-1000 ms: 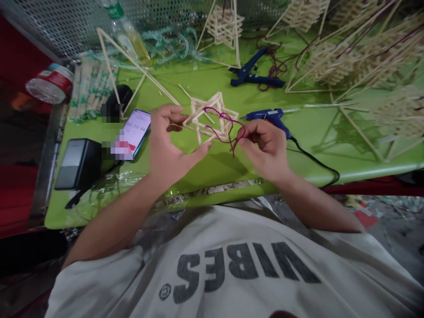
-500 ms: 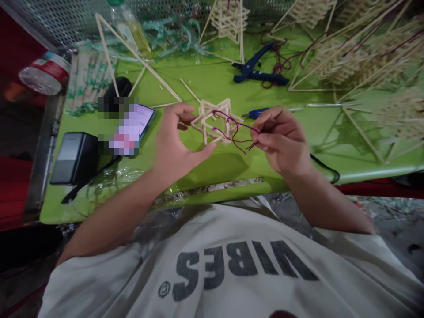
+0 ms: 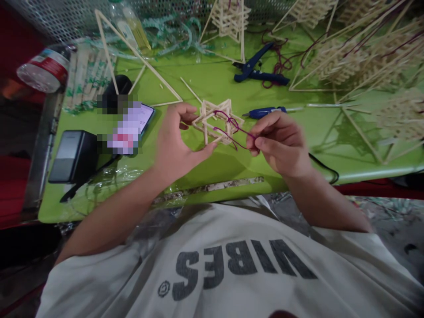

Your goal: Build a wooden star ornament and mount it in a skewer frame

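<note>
My left hand (image 3: 175, 139) holds a small star made of thin wooden sticks (image 3: 204, 132), with the thumb on its near edge and the fingers on its left side. Purple string (image 3: 239, 130) is tied to the star and runs across to the right. My right hand (image 3: 276, 143) pinches that string between thumb and fingertips, just right of the star. A blue-handled pointed tool (image 3: 265, 112) lies on the table directly behind the right hand. The string's ends are partly hidden by the right fingers.
On the green table (image 3: 212, 172) lie a phone (image 3: 132, 128), a black box-shaped device (image 3: 73, 154) and a stick triangle (image 3: 139, 55). Dark blue cutters (image 3: 255, 68) sit farther back beside tangled purple string. Woven stick stars (image 3: 344, 59) crowd the right. A plastic bottle (image 3: 46, 68) is at far left.
My right hand has shifted slightly left and its fingers have moved along the purple string. The string now forms a different loop beside the star. My left hand keeps its hold.
</note>
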